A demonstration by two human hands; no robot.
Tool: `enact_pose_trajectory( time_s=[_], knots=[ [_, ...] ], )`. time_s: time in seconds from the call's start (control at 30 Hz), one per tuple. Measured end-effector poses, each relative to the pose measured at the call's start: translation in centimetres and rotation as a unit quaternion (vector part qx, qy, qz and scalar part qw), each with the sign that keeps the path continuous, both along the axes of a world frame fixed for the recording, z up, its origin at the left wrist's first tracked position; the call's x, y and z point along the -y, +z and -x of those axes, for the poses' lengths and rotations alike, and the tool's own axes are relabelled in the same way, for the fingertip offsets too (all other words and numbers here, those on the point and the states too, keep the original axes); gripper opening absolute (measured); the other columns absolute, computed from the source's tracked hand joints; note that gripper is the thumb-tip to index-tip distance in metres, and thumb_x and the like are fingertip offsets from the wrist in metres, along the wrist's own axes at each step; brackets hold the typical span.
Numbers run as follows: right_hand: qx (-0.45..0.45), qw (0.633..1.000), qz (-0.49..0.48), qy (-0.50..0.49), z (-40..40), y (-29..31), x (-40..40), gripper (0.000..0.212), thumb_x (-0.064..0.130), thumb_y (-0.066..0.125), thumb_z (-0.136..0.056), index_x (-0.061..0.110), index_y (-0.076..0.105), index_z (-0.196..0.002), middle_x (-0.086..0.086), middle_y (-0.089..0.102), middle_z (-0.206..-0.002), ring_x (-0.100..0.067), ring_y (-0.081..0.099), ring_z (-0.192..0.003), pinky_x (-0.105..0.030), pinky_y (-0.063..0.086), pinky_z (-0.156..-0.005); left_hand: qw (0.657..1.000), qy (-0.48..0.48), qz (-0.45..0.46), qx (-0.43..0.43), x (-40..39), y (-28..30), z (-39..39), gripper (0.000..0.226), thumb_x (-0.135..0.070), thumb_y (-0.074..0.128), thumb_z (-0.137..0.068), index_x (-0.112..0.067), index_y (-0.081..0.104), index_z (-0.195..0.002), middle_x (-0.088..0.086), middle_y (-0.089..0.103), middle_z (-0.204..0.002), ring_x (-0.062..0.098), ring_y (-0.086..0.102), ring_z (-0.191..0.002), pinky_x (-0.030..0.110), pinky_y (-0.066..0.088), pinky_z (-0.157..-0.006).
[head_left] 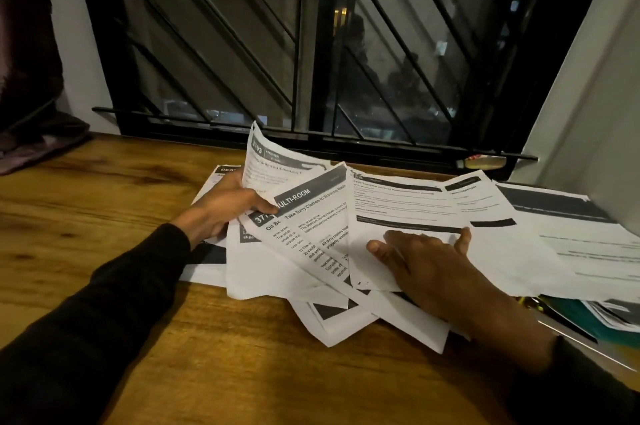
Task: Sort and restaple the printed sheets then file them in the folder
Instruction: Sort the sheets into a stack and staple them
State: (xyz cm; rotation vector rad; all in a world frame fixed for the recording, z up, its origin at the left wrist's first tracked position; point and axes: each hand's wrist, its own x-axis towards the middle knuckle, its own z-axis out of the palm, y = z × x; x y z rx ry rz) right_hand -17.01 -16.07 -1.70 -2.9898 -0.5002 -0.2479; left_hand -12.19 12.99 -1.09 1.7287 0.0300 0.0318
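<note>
A loose, fanned pile of printed sheets (311, 251) with dark header bars covers the middle of the wooden table (104, 189). My left hand (225, 206) grips several sheets at their left edge, thumb on top, and one lifted sheet (266, 161) curls upward behind it. My right hand (426, 265) lies flat on the top white sheet (405, 206), fingers spread and straight. More sheets (571, 234) spread off to the right. A teal folder (581, 317) with a metal clip peeks out under the papers at the right edge.
A barred window (311, 44) runs along the table's far edge. A small tube-like object (481, 161) lies on the sill. A white wall (595, 78) rises at the right, and dark cloth (31, 134) sits at the far left.
</note>
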Motion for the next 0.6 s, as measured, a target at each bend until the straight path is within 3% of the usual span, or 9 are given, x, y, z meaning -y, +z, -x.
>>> enact_pose_trajectory(
  time_s=[0.13,0.23,0.37,0.5,0.6],
  knots=[
    [0.005,1.000,-0.016,-0.021,-0.3,-0.1,0.6,0.101,0.080,-0.020,-0.067,0.027,0.050,-0.118,0.004,0.067,-0.105,-0.016,0.061,-0.109,-0.072,0.005,-0.109,0.995,0.064,0.010,0.072,-0.9,0.6,0.0,0.038,0.013,0.068,-0.079,-0.013,0.065,-0.107,-0.006,0.075,-0.093,0.011,0.072,-0.085,0.023,0.058,-0.063],
    [0.002,0.999,-0.006,-0.049,-0.4,-0.1,0.7,0.094,0.078,-0.016,-0.071,0.027,0.052,-0.112,0.004,0.067,-0.104,-0.017,0.061,-0.109,-0.072,0.007,-0.109,0.990,0.105,0.012,0.098,-2.0,0.9,-0.1,0.039,0.010,0.072,-0.077,-0.010,0.065,-0.109,-0.006,0.075,-0.093,0.012,0.072,-0.083,0.029,0.056,-0.068],
    [0.006,0.999,-0.006,-0.054,-0.2,-0.4,0.4,0.095,0.078,-0.019,-0.068,0.027,0.052,-0.105,0.005,0.066,-0.102,-0.017,0.061,-0.108,-0.071,0.005,-0.109,0.989,0.109,0.014,0.098,-2.1,0.3,-0.2,0.034,0.009,0.073,-0.076,-0.018,0.066,-0.095,-0.013,0.076,-0.077,0.013,0.073,-0.078,0.033,0.057,-0.068],
    [0.007,0.998,-0.002,-0.059,-0.4,-0.5,0.5,0.104,0.076,-0.024,-0.058,0.028,0.053,-0.109,0.004,0.067,-0.105,-0.018,0.060,-0.110,-0.072,0.006,-0.109,0.989,0.100,0.029,0.108,-2.1,0.2,-0.4,0.036,0.012,0.074,-0.074,-0.018,0.067,-0.093,-0.011,0.076,-0.080,0.012,0.074,-0.076,0.028,0.058,-0.060],
    [0.000,0.998,0.010,-0.055,-0.3,-0.4,0.4,0.104,0.076,-0.023,-0.057,0.028,0.053,-0.109,0.004,0.066,-0.108,-0.018,0.060,-0.111,-0.072,0.006,-0.109,0.989,0.097,0.032,0.109,-2.4,0.1,-0.6,0.035,0.011,0.075,-0.074,-0.017,0.068,-0.094,-0.008,0.077,-0.085,0.016,0.074,-0.081,0.034,0.059,-0.068]
  ],
)
